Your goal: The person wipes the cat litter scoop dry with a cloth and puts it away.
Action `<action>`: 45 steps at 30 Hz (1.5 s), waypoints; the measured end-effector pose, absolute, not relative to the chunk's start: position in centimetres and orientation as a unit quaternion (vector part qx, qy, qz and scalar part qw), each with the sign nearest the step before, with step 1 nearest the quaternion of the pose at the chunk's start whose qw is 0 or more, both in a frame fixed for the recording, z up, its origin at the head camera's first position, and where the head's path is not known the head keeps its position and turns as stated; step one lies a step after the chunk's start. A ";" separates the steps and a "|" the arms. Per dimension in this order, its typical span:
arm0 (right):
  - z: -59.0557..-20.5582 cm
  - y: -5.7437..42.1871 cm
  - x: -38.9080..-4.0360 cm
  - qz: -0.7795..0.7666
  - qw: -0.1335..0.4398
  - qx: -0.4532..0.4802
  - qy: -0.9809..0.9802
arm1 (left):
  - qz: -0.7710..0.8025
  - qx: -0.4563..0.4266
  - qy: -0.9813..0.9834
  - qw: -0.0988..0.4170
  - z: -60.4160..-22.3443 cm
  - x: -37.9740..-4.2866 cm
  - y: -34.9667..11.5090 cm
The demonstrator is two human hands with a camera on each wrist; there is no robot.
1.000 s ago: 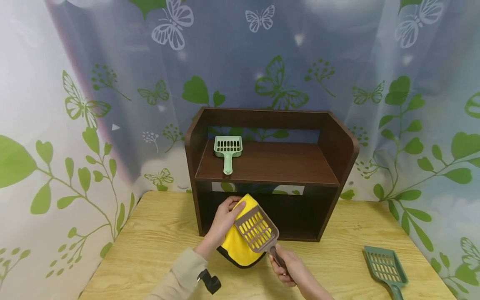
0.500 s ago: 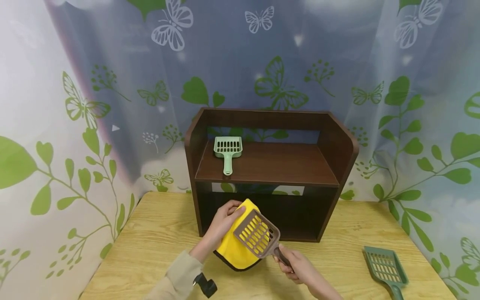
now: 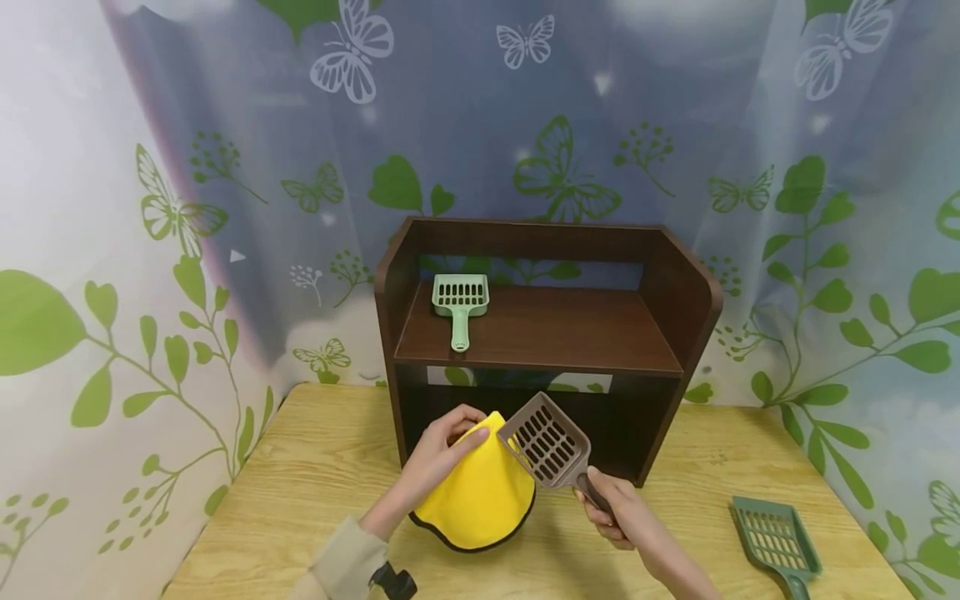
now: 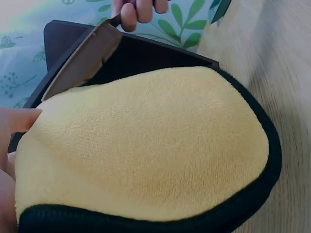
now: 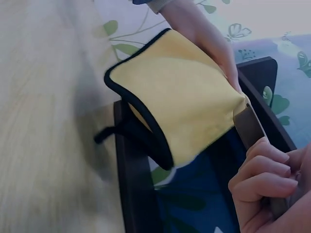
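Note:
My left hand (image 3: pixel 442 454) pinches the top of a yellow cloth (image 3: pixel 480 500) with black edging, thumb in front. The cloth hangs over the table and fills most of the left wrist view. With my right hand (image 3: pixel 618 512) I grip the handle of a brown slotted litter scoop (image 3: pixel 546 442), its head tilted up to the left. One corner of the scoop head overlaps the cloth's upper right edge in the head view. In the right wrist view, curled fingers (image 5: pixel 265 177) wrap the scoop handle, and the cloth (image 5: pixel 180 97) hangs folded beside the scoop's edge.
Behind my hands stands a dark brown two-level shelf (image 3: pixel 555 325). A light green litter scoop (image 3: pixel 461 310) lies on its upper level, at the left. On the wooden table (image 3: pixel 315 467), a dark green litter scoop (image 3: pixel 776 537) lies at the right. A patterned curtain (image 3: pixel 450 108) hangs behind.
The brown scoop has moved right, from in front of the cloth to its upper right edge. My left hand and the cloth have shifted slightly left and down, and more yellow shows.

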State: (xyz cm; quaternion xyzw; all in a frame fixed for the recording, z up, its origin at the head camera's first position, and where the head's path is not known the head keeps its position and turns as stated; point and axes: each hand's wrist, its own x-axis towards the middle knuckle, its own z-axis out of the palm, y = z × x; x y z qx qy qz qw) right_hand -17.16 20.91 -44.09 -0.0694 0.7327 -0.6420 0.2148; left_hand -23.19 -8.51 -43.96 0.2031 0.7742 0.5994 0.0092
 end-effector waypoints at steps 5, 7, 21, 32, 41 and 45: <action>-43.2 21.4 -17.1 -0.637 0.204 -0.086 0.738 | 0.578 0.228 0.783 -0.015 -43.7 -22.8 -8.6; -42.8 21.5 -17.1 -0.633 0.200 -0.098 0.741 | 0.570 0.233 0.788 -0.029 -43.5 -22.7 -8.5; -38.4 21.0 -18.0 -0.641 0.079 -0.189 0.740 | 0.443 0.234 0.855 -0.135 -43.7 -22.3 -8.5; -33.8 20.2 -21.0 -0.615 -0.022 -0.138 0.776 | 0.348 0.231 0.888 -0.191 -44.0 -21.8 -8.5; -30.2 19.9 -24.8 -0.606 0.040 -0.119 0.786 | 0.349 0.230 0.888 -0.191 -44.2 -21.7 -8.7; -29.5 19.5 -26.5 -0.590 0.081 -0.124 0.794 | 0.351 0.227 0.889 -0.185 -44.3 -21.6 -8.7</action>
